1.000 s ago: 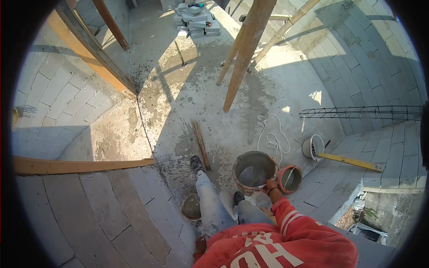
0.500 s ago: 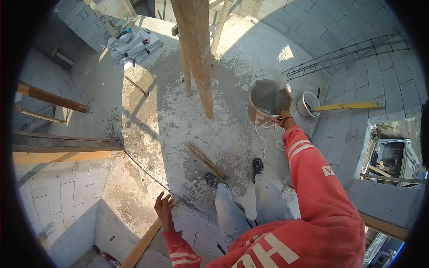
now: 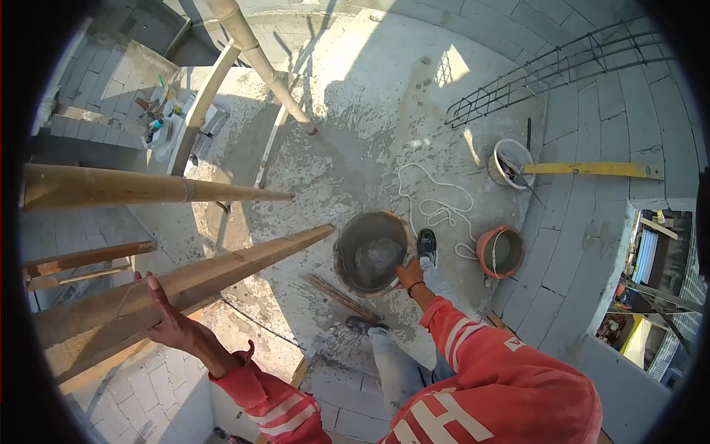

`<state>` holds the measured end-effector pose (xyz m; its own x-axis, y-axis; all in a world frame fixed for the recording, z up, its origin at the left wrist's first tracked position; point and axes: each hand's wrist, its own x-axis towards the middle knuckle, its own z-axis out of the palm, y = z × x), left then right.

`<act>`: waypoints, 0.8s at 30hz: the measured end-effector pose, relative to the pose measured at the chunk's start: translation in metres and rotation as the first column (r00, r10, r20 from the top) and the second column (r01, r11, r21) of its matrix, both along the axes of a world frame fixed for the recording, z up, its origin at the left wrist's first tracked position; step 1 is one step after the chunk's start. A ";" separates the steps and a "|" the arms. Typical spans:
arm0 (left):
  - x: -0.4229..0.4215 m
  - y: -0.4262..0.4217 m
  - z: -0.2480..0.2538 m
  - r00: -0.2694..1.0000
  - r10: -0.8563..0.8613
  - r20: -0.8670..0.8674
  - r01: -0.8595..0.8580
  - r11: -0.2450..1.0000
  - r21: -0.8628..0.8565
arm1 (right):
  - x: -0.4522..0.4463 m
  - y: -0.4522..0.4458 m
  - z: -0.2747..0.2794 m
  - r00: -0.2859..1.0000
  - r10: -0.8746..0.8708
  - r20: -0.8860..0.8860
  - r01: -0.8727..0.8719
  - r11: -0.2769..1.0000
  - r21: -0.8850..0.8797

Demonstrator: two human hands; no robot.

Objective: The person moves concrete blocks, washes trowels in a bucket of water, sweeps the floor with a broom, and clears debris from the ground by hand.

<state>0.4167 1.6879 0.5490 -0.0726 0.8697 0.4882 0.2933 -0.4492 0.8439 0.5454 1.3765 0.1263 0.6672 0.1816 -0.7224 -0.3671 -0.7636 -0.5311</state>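
My right hand (image 3: 409, 277) is closed on the rim of a large round bucket (image 3: 342, 259), at its near right side. Inside the bucket is grey, wet-looking mix (image 3: 377, 255). The bucket is close to my shoes (image 3: 427, 245), above a bundle of thin sticks (image 3: 336, 294) on the floor. Off to the left, my left hand (image 3: 176, 323) has its fingers stretched out in front of a thick wooden post (image 3: 244, 268). Whether the palm touches the post I cannot tell.
A white rope (image 3: 444, 214) lies loose on the concrete floor. To the right stand a small red bucket (image 3: 482, 251) and a white pail (image 3: 494, 172) beside a yellow level (image 3: 592, 169). A rebar cage (image 3: 547, 74) leans near the block wall. Bamboo poles (image 3: 255, 55) rise from the floor.
The large bucket has come left and nearer my feet with my right hand on its rim. My left hand has risen leftward to the post. The small red bucket now shows.
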 end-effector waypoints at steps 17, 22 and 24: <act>0.002 0.021 -0.023 0.950 0.290 -0.111 -0.254 0.932 0.260 | 0.338 0.120 -0.008 0.983 -0.030 0.181 0.074 0.968 -0.241; 0.009 0.020 -0.023 0.970 0.240 -0.040 -0.222 0.939 0.264 | 0.336 0.116 0.004 0.927 -0.041 0.373 0.092 0.988 -0.121; 0.012 0.019 -0.022 0.968 0.250 -0.013 -0.240 0.940 0.243 | 0.310 0.104 0.008 0.950 0.017 0.310 0.010 0.996 -0.086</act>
<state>0.4283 1.7067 0.5271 -0.2432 0.6862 0.6856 0.4534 -0.5444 0.7057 0.8549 1.4807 0.1341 0.8604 0.1315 -0.4923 -0.1914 -0.8119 -0.5515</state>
